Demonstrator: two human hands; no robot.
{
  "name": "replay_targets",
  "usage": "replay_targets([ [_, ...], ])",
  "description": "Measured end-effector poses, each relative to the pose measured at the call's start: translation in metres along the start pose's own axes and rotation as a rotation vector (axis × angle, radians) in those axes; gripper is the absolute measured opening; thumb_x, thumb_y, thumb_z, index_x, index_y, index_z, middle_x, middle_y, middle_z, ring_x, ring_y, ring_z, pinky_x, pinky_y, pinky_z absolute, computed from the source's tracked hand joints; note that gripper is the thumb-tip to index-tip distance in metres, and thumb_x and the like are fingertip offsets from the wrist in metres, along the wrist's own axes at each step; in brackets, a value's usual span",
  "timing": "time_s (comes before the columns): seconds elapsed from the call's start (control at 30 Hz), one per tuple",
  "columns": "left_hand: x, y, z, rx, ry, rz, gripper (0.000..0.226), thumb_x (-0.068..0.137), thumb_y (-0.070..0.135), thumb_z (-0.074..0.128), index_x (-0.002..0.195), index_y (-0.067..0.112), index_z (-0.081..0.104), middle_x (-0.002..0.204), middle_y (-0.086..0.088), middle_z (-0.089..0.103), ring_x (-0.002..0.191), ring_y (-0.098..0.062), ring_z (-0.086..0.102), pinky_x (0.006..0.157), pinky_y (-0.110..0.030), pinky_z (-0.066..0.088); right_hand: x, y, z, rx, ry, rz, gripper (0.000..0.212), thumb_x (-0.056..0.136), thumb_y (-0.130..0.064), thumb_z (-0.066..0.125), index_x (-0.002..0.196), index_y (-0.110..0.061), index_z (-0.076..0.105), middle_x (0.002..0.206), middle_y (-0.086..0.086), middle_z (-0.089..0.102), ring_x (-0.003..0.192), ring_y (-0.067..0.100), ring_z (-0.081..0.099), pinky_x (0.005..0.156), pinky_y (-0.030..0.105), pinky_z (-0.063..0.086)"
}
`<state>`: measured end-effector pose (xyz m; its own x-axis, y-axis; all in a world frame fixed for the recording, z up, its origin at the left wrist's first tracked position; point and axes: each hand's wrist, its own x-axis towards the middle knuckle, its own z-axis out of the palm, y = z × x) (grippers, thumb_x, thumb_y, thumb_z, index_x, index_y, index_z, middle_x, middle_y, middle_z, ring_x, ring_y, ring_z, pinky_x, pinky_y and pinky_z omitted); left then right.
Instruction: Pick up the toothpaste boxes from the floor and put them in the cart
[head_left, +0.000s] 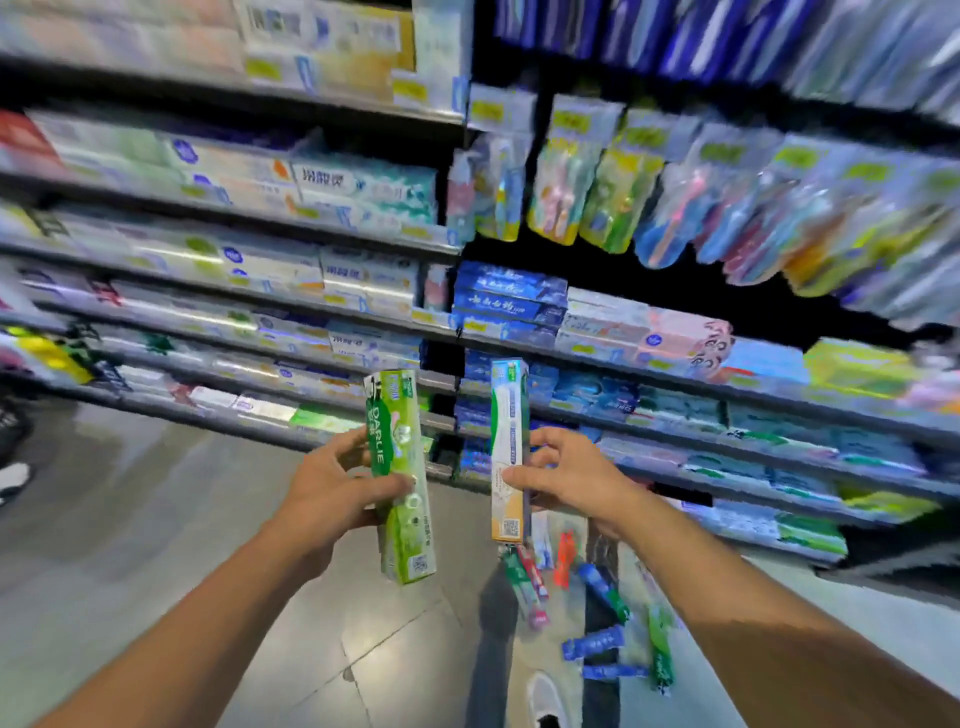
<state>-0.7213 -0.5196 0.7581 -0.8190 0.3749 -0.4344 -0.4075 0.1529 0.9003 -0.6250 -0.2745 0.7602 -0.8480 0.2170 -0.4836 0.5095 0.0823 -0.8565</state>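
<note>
My left hand (332, 483) grips a green Darlie toothpaste box (400, 478) held upright in front of me. My right hand (563, 475) grips a white, blue and orange toothpaste box (509, 452), also upright, a little to the right of the green one. Below my right arm, several toothpaste boxes (597, 613) in green, red and blue lie scattered on the grey tiled floor (156, 519). No cart shows in this view. The picture is blurred by motion.
Store shelves (311, 291) packed with toothpaste boxes run across the view ahead. Toothbrush packs (649, 192) hang at the upper right. My white shoe (545, 696) stands on the floor near the scattered boxes. Another person's shoe (13, 480) is at the left edge.
</note>
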Motion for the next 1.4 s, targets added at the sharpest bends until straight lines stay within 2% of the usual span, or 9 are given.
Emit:
replay_targets([
  [0.1,-0.01,0.024,0.033,0.057,-0.135,0.016,0.055,0.066,-0.007,0.085,0.114,0.014,0.069,0.101,-0.009,0.071,0.078,-0.021,0.07,0.063,-0.037,0.06,-0.047,-0.006,-0.033,0.052,0.145,-0.013,0.027,0.084,-0.013,0.078,0.104,-0.012,0.06,0.081,0.014,0.05,0.075,0.019,0.057,0.062,0.022,0.049],
  [0.23,-0.018,0.038,0.096,0.151,-0.28,0.028,0.052,0.065,-0.006,0.086,0.11,0.015,0.07,0.104,-0.01,0.075,0.082,-0.027,0.073,0.07,-0.047,0.061,-0.106,0.013,-0.085,0.125,0.308,0.027,0.039,0.083,-0.015,0.079,0.115,-0.004,0.06,0.081,0.005,0.068,0.078,0.02,0.067,0.076,0.04,0.058],
  [0.37,-0.024,0.046,0.181,0.238,-0.373,0.051,0.047,0.069,-0.005,0.085,0.106,0.018,0.069,0.084,0.004,0.077,0.08,-0.025,0.071,0.084,-0.054,0.058,-0.16,0.05,-0.147,0.198,0.476,0.074,0.041,0.083,-0.017,0.079,0.118,-0.006,0.06,0.074,-0.002,0.068,0.075,0.015,0.071,0.071,0.033,0.061],
  [0.47,-0.029,0.046,0.256,0.313,-0.494,0.048,0.042,0.069,0.0,0.086,0.103,0.02,0.07,0.093,-0.003,0.078,0.089,-0.032,0.073,0.089,-0.058,0.056,-0.211,0.088,-0.195,0.237,0.592,0.09,0.028,0.084,-0.015,0.078,0.109,-0.008,0.066,0.087,0.01,0.074,0.074,0.016,0.071,0.061,0.028,0.057],
  [0.57,-0.045,0.037,0.341,0.344,-0.599,0.064,0.04,0.071,-0.005,0.083,0.099,0.019,0.068,0.096,-0.006,0.078,0.086,-0.031,0.072,0.087,-0.053,0.057,-0.269,0.129,-0.245,0.313,0.737,0.118,0.016,0.084,-0.01,0.077,0.095,-0.008,0.066,0.075,0.006,0.072,0.063,0.013,0.066,0.054,0.024,0.052],
  [0.7,-0.078,0.021,0.46,0.389,-0.749,0.043,0.048,0.074,-0.005,0.082,0.114,0.017,0.066,0.097,-0.007,0.077,0.078,-0.03,0.075,0.067,-0.047,0.061,-0.346,0.183,-0.315,0.416,0.839,0.169,0.016,0.085,-0.007,0.076,0.098,-0.007,0.067,0.089,0.017,0.072,0.08,0.027,0.067,0.084,0.047,0.058],
  [0.9,-0.135,-0.009,0.628,0.472,-0.896,0.024,0.054,0.076,-0.001,0.082,0.123,0.017,0.063,0.107,-0.005,0.076,0.09,-0.031,0.074,0.075,-0.051,0.061,-0.445,0.257,-0.42,0.505,1.036,0.214,0.014,0.081,-0.004,0.079,0.084,-0.012,0.068,0.075,0.009,0.071,0.077,0.029,0.068,0.086,0.055,0.057],
  [1.2,-0.211,-0.045,0.842,0.601,-1.063,0.019,0.042,0.07,0.002,0.087,0.104,0.022,0.07,0.099,-0.006,0.077,0.088,-0.034,0.071,0.087,-0.057,0.055,-0.541,0.36,-0.543,0.571,1.223,0.289,0.03,0.075,-0.018,0.084,0.098,-0.01,0.067,0.082,0.008,0.07,0.081,0.03,0.075,0.077,0.05,0.061],
  [1.4,-0.21,-0.072,0.977,0.644,-1.164,0.015,0.037,0.072,0.003,0.085,0.105,0.015,0.072,0.096,-0.014,0.075,0.073,-0.027,0.065,0.072,-0.046,0.046,-0.56,0.412,-0.631,0.608,1.272,0.327,0.033,0.076,-0.019,0.084,0.102,-0.007,0.068,0.08,0.008,0.07,0.063,0.021,0.069,0.063,0.034,0.059],
])
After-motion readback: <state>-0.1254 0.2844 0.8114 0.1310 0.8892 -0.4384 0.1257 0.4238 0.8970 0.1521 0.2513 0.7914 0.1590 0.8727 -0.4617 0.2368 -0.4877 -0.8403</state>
